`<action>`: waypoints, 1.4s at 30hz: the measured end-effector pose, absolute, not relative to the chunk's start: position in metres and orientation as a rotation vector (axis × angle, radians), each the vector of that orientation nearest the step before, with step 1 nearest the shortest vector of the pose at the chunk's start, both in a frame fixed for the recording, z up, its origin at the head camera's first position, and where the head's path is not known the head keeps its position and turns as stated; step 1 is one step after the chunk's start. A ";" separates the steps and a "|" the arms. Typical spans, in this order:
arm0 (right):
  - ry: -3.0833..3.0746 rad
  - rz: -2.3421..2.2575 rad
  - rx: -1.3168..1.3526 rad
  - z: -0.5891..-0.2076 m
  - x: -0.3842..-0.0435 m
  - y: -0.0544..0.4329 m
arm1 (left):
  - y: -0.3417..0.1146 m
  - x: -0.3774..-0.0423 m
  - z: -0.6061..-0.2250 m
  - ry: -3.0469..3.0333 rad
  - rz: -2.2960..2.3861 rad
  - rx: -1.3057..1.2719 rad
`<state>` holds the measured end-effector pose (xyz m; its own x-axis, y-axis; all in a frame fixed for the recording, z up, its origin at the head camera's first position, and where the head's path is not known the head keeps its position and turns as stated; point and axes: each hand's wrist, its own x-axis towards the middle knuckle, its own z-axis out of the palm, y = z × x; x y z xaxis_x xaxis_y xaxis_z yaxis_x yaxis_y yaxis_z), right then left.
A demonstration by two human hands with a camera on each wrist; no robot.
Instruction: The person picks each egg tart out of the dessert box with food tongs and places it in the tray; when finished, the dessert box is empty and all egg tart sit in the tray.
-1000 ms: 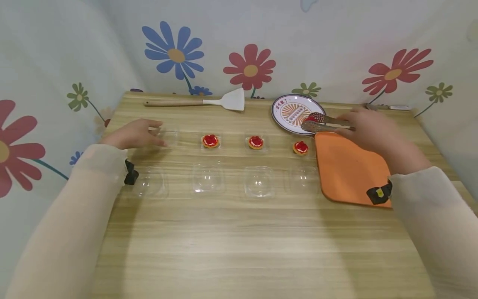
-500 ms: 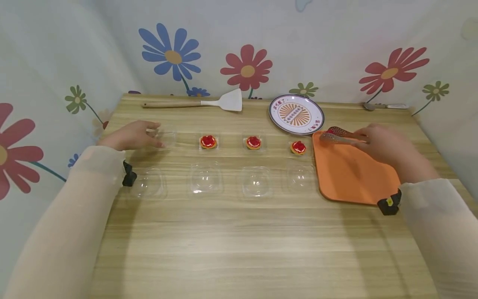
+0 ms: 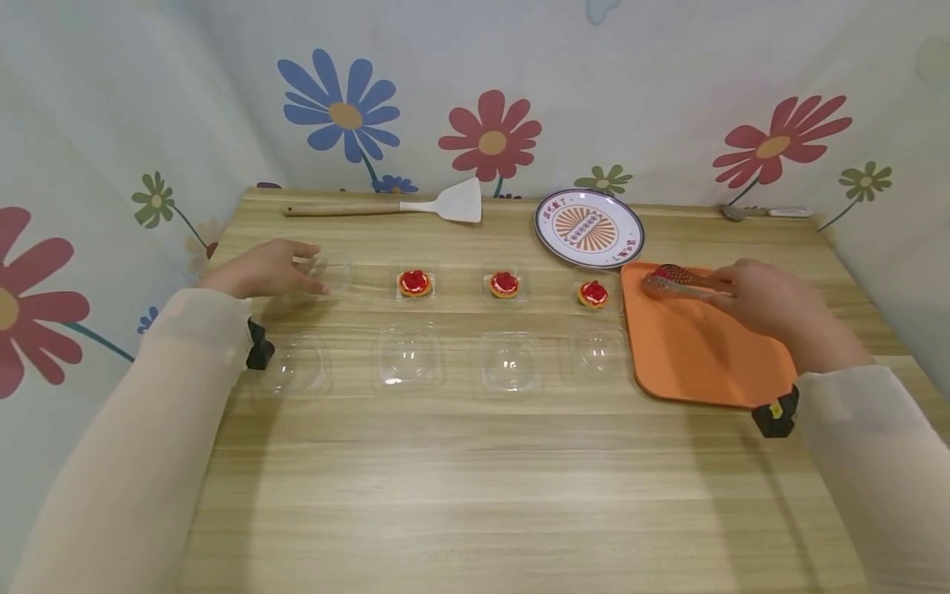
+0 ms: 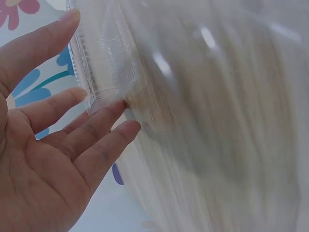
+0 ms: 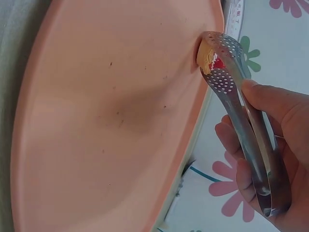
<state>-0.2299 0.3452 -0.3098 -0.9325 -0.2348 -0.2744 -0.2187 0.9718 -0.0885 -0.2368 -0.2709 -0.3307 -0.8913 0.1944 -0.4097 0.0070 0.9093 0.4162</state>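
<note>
My left hand (image 3: 263,271) touches the edge of a clear plastic box (image 3: 331,279) at the table's left. In the left wrist view its fingers (image 4: 104,157) are mostly straight along the box's near edge, with the thumb apart from them. My right hand (image 3: 775,301) grips perforated metal tongs (image 3: 693,285) over the orange tray (image 3: 705,355). Between the tong heads, a small tart (image 5: 206,57) with a yellow crust and red topping shows in the right wrist view, on its side by the tray's edge. I cannot tell whether it touches the tray.
Three red-topped tarts, left (image 3: 415,283), middle (image 3: 504,285) and right (image 3: 593,294), sit in clear boxes with lids folded toward me. At the back lie a white spatula (image 3: 456,200), a patterned plate (image 3: 590,229) and a spoon (image 3: 764,212).
My right hand has brought the tongs and tart from the plate rightward and nearer, over the orange tray's back left corner. The left hand has stayed at the left box.
</note>
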 end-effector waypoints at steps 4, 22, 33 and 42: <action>2.834 -0.099 -0.345 -0.311 -0.229 0.344 | -0.272 -0.235 -0.330 2.625 0.579 0.162; 2.862 -0.099 -0.367 -0.305 -0.222 0.343 | -0.271 -0.228 -0.330 2.644 0.588 0.180; 2.840 -0.036 -0.349 -0.292 -0.222 0.335 | -0.273 -0.224 -0.327 2.628 0.621 0.187; 2.835 -0.058 -0.392 -0.289 -0.223 0.332 | -0.271 -0.227 -0.326 2.667 0.594 0.146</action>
